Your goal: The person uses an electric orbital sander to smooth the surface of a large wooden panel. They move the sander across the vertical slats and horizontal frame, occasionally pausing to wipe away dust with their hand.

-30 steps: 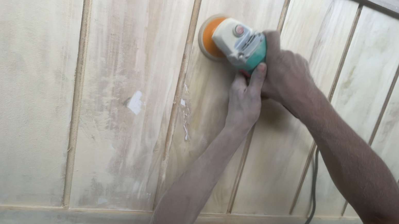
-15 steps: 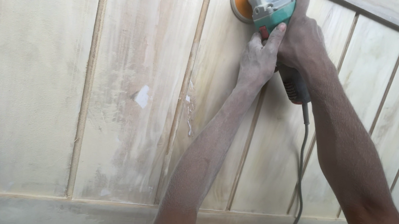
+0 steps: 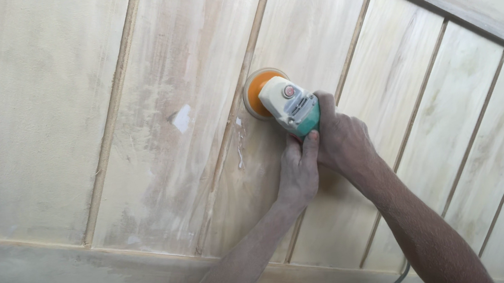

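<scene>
Large pale wooden door panel (image 3: pixel 52 123) lies flat and fills nearly the whole view: vertical boards parted by narrow grooves, a broad rail across the near edge and another along the far right. Its surface is dusty and patchy, with a small white filler spot (image 3: pixel 181 118) on one board and white flecks in the groove just beside it. A hand-held sander (image 3: pixel 283 105) with an orange disc rests directly on a middle board.

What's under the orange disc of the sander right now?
The orange disc lies against a pale wooden panel beside a groove. The wood directly beneath it is covered. The sander is held by the left hand and right hand.
</scene>
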